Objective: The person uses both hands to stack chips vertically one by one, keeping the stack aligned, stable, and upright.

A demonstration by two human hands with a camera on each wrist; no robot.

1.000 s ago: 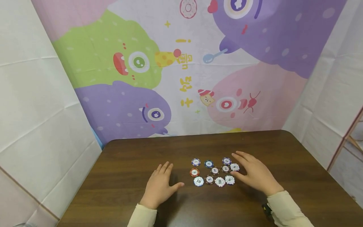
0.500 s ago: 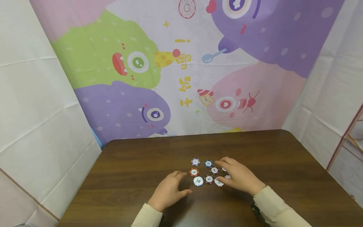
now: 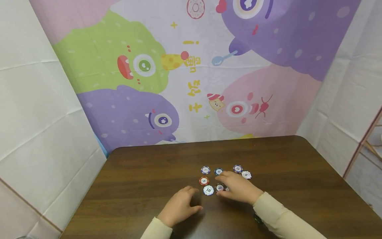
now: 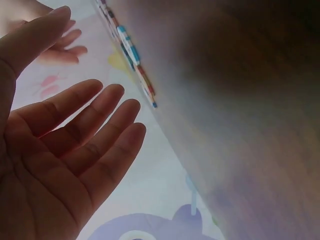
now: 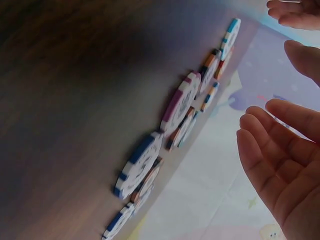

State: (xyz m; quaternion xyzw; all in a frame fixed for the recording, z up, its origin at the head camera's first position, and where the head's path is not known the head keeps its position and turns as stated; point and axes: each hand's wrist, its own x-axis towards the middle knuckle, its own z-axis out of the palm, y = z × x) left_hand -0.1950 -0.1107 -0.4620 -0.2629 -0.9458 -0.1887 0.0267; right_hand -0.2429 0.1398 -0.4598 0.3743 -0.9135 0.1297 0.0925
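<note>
Several poker chips lie flat on the dark wooden table [image 3: 143, 172]. At their left are a red chip [image 3: 204, 181], a pale chip marked 10 [image 3: 208, 190] and a blue-edged chip [image 3: 205, 170]. My right hand [image 3: 240, 187] hovers over the middle chips with relaxed fingers, hiding some of them. Left of it shows a black-edged chip [image 3: 220, 188]; beyond it lie a blue chip [image 3: 237, 169] and a white chip [image 3: 246, 175]. In the right wrist view, a gap separates the fingers from a purple-edged chip [image 5: 181, 102]. My left hand [image 3: 180, 206], holding nothing, is left of the chips.
Behind the table hangs a cartoon-printed cloth [image 3: 197, 126]. Plain white cloth [image 3: 44, 116] covers the left side, and another white sheet [image 3: 337, 109] hangs on the right.
My right hand has moved left from the chips' right edge to over their middle. My left hand has come right and nearer to me. The visible chips stay in place.
</note>
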